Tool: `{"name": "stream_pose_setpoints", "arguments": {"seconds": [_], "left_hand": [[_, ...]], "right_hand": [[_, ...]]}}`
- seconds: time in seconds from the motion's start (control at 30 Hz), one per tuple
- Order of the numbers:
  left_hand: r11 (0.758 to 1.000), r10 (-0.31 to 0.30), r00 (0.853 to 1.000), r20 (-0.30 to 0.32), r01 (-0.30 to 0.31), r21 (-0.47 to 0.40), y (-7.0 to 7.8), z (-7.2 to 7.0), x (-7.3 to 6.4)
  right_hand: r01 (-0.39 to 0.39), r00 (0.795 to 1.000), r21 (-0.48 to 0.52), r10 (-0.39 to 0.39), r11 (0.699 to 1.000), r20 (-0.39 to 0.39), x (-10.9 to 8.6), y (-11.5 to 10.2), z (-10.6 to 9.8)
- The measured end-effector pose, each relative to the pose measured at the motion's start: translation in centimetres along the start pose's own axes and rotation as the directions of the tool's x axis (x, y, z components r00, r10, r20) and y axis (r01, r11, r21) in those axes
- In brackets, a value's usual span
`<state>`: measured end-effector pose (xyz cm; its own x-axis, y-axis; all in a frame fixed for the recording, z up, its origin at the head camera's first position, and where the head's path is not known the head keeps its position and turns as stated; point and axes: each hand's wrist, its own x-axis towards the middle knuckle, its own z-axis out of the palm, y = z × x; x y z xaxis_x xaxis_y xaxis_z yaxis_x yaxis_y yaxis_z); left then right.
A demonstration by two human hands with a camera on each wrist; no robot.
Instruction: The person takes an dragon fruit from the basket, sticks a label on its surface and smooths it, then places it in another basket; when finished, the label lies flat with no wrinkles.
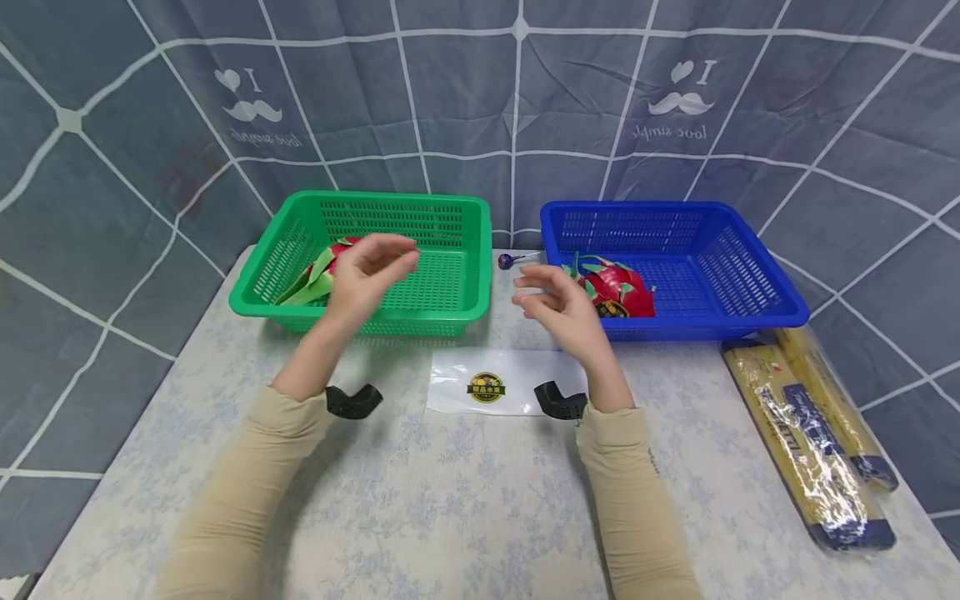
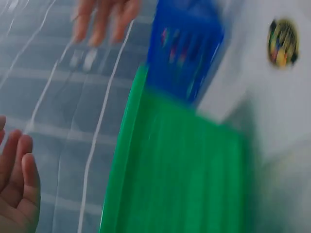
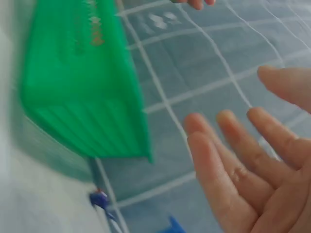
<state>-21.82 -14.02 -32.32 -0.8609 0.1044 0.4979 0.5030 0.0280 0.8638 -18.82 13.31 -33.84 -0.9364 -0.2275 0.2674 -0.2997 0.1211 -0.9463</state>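
My left hand (image 1: 366, 279), bare and with relaxed, slightly bent fingers, hovers over the front of a green basket (image 1: 480, 275). Inside that basket a red dragon fruit (image 1: 321, 275) with green leaves lies at the left, partly covered by the hand. Nothing is between the left fingers. My right hand (image 1: 566, 312) hangs in the air by the left corner of a blue basket (image 1: 750, 321), its fingers loosely bent and holding nothing. Another dragon fruit (image 1: 626, 287), with a dark label, lies at the left inside the blue basket. The right wrist view shows the right fingers (image 3: 214, 179) spread apart.
Between the baskets lies a lollipop (image 1: 506, 261). In front of them a white sheet (image 1: 450, 383) with a round fruit logo lies flat. Two packs of noodles (image 1: 802, 442) lie at the right table edge. A grey tile-patterned curtain (image 1: 465, 100) hangs behind.
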Motion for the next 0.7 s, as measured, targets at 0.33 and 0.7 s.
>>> {"name": "stream_pose_setpoints", "arguments": {"seconds": [0.33, 0.7], "left_hand": [[0.997, -0.065, 0.954, -0.294, 0.077, 0.03, -3.3, -9.6, 2.3], [0.971, -0.157, 0.94, -0.303, 0.203, 0.124, -5.2, -11.7, 2.0]], "right_hand": [[-0.125, 0.992, -0.1, 0.126, 0.987, 0.003, 0.8, 2.9, 3.5], [-0.147, 0.986, -0.105, 0.138, 0.984, -0.089, 1.0, 4.2, 4.6]]}}
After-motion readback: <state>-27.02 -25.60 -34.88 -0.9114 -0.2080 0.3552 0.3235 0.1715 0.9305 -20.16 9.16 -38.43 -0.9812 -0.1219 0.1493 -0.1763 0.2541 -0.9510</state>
